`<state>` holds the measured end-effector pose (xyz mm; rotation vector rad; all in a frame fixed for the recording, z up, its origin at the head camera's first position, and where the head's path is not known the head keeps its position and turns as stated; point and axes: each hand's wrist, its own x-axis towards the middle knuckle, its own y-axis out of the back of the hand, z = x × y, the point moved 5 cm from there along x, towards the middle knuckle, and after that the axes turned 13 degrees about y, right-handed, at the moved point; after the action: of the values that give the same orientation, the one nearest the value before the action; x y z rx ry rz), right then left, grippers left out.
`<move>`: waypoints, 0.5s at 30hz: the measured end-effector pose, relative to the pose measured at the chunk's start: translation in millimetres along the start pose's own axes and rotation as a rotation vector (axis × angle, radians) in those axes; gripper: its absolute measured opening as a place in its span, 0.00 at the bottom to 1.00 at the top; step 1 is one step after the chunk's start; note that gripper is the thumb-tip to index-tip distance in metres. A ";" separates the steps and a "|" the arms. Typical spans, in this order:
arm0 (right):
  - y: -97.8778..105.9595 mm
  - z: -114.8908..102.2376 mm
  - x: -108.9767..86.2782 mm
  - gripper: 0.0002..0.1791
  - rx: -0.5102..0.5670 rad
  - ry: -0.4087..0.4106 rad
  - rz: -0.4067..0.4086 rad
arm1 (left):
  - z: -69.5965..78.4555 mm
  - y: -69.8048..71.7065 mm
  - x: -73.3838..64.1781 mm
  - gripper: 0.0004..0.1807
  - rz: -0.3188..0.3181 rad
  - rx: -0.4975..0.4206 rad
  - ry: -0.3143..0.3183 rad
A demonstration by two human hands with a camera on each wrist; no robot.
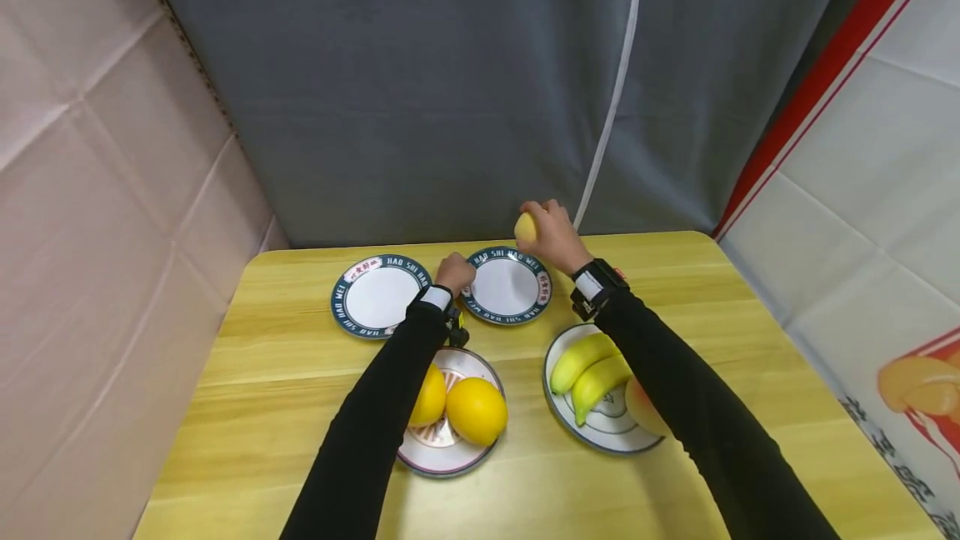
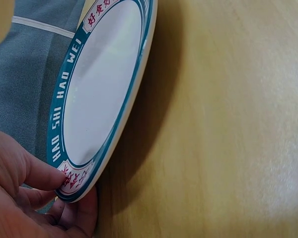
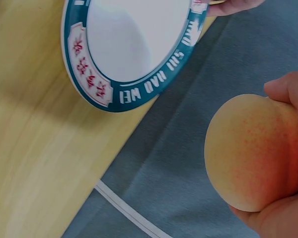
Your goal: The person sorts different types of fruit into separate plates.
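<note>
My left hand pinches the rim of a white plate with a dark green lettered border, near the table's far edge. In the left wrist view the thumb lies on top of the plate and the other fingers are under it; a shadow beside it suggests it is raised off the table. My right hand grips a peach above and just right of that plate. The right wrist view shows the peach, yellow with a red blush, held between thumb and fingers, apart from the plate.
A matching green-rimmed plate lies to the left. Nearer, one plate bears two yellow-orange round fruits. Another plate bears bananas and a peach partly hidden by my right sleeve. A grey curtain hangs behind the table.
</note>
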<state>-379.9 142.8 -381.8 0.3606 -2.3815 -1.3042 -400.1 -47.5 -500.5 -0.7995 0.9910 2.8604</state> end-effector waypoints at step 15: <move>-26.6 17.9 3.8 0.38 -0.015 -0.026 -0.087 | 0.4 -5.0 3.3 0.13 -0.016 0.012 -0.026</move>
<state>-390.6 140.4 -412.2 0.4503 -2.4006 -1.3730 -402.4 -43.8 -504.6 -0.7632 0.9936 2.8408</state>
